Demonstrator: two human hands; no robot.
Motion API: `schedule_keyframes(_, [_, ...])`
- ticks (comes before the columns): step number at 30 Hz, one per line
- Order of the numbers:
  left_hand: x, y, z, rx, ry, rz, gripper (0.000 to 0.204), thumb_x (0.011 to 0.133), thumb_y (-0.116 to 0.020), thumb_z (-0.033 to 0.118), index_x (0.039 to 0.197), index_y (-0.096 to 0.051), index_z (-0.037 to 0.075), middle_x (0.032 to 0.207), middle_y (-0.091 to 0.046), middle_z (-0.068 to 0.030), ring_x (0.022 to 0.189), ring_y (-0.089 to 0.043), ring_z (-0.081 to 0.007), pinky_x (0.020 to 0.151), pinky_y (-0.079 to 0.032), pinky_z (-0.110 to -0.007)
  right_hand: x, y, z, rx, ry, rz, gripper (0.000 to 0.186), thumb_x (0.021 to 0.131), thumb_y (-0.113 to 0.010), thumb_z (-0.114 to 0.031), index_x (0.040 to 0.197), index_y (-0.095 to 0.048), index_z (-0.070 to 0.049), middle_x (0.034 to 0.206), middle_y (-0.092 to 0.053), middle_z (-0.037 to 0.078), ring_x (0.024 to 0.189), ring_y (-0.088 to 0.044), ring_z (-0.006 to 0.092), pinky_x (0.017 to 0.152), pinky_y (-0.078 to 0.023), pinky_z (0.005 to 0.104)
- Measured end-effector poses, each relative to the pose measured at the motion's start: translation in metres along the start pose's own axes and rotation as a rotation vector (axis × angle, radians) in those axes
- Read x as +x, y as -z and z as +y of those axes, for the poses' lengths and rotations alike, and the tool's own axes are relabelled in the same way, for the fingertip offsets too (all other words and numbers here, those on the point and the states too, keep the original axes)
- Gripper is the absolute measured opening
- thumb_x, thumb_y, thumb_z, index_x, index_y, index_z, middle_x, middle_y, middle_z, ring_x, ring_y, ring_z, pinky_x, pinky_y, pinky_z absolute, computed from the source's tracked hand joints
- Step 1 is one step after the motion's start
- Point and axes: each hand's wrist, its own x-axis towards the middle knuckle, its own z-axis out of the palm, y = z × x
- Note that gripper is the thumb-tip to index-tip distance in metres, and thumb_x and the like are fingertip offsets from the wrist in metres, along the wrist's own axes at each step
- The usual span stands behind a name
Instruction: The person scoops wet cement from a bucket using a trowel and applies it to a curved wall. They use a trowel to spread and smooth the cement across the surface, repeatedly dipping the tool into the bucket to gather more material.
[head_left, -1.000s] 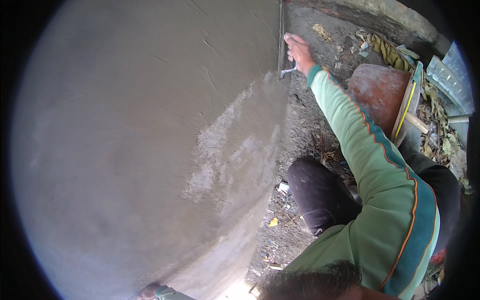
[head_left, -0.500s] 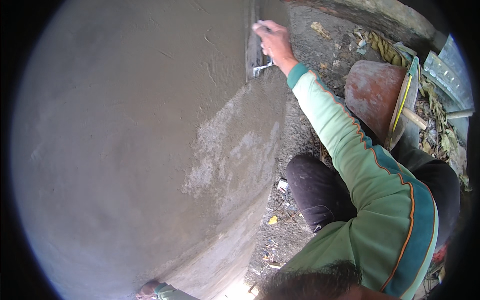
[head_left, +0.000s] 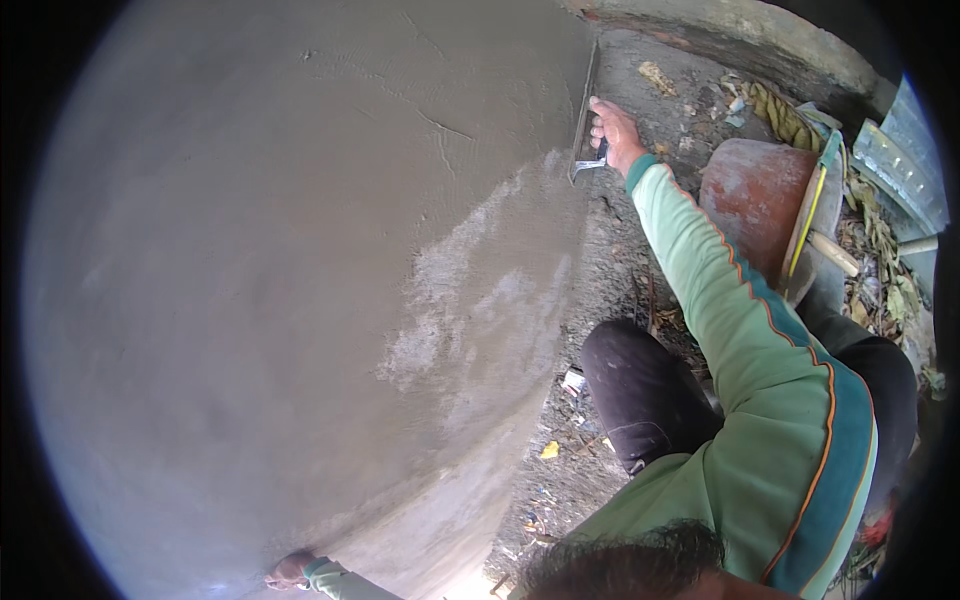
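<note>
My right hand [head_left: 617, 136] is closed round the handle of a plastering trowel [head_left: 590, 85]. Its long thin metal blade appears nearly edge-on, at the right edge of the grey plastered wall [head_left: 280, 220]. Smooth damp plaster covers most of this surface, with a few raised ridges near the top. Below the trowel lies a rougher, paler patch [head_left: 440, 290]. At the bottom left, my left hand [head_left: 290, 570] is at the plastered surface; its fingers are too small and dark to make out.
A reddish, plaster-smeared bucket [head_left: 757, 195] lies tipped on the right, beside a wooden handle [head_left: 835, 254] and a yellow-and-green strip [head_left: 808, 215]. Farther right are dry leaves and a metal sheet [head_left: 895, 165]. My bent knee [head_left: 640, 385] is near the wall, above littered rough ground [head_left: 570, 480].
My right hand has moved right and slightly down with the trowel. The blade has turned from facing the plaster to nearly edge-on at the wall's right edge. My left hand has barely moved.
</note>
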Motion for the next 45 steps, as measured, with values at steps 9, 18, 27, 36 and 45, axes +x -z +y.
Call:
schedule_keyframes(9, [-0.014,0.030,0.015,0.068,-0.011,0.093,0.062,0.109,-0.037,0.047,0.153,-0.045,0.005,0.152,-0.051,-0.0170,0.137,-0.051,-0.0354,0.116,-0.039,-0.048,-0.265,-0.162,0.039,-0.711,1.062,-0.812,0.043,0.092,-0.079,-0.030,0.127,-0.070,-0.007,0.094,-0.074,0.007,0.075,-0.069,0.0148,0.068,-0.061,0.0291])
schedule_keyframes(18, [-0.016,0.038,0.009,0.015,0.022,0.030,0.060,0.109,-0.036,0.047,0.153,-0.044,0.007,0.152,-0.051,-0.0166,0.137,-0.050,-0.0365,0.114,-0.041,-0.050,-0.134,-0.122,-0.091,-0.804,1.047,-0.760,0.038,0.094,-0.075,-0.028,0.130,-0.072,-0.016,0.115,-0.075,0.008,0.101,-0.071,0.0193,0.092,-0.059,0.0352])
schedule_keyframes(27, [-0.052,0.032,0.049,-0.069,0.036,0.051,0.060,0.108,-0.040,0.042,0.144,-0.051,-0.006,0.145,-0.055,-0.0260,0.134,-0.052,-0.0406,0.115,-0.040,-0.051,0.033,-0.117,-0.139,-0.810,1.006,-0.509,0.045,0.092,-0.078,-0.032,0.135,-0.072,-0.021,0.098,-0.074,0.002,0.054,-0.040,0.0063,0.054,-0.042,0.0270])
schedule_keyframes(36, [-0.035,0.028,0.032,0.004,0.016,0.050,0.064,0.109,-0.036,0.045,0.146,-0.049,-0.005,0.148,-0.051,-0.0260,0.137,-0.049,-0.0409,0.116,-0.040,-0.051,-0.145,-0.190,-0.088,-0.954,1.627,-0.825,0.034,0.098,-0.070,-0.030,0.131,-0.071,-0.022,0.101,-0.076,0.002,0.085,-0.070,0.0164,0.074,-0.059,0.0336])
schedule_keyframes(45, [-0.029,0.038,0.032,-0.017,0.001,0.036,0.063,0.109,-0.037,0.044,0.148,-0.048,-0.005,0.149,-0.050,-0.0252,0.138,-0.048,-0.0402,0.116,-0.040,-0.051,-0.101,-0.030,0.000,-0.278,0.342,-0.186,0.047,0.098,-0.072,-0.024,0.139,-0.060,-0.006,0.099,-0.071,0.005,0.070,-0.062,0.0100,0.063,-0.057,0.0308])
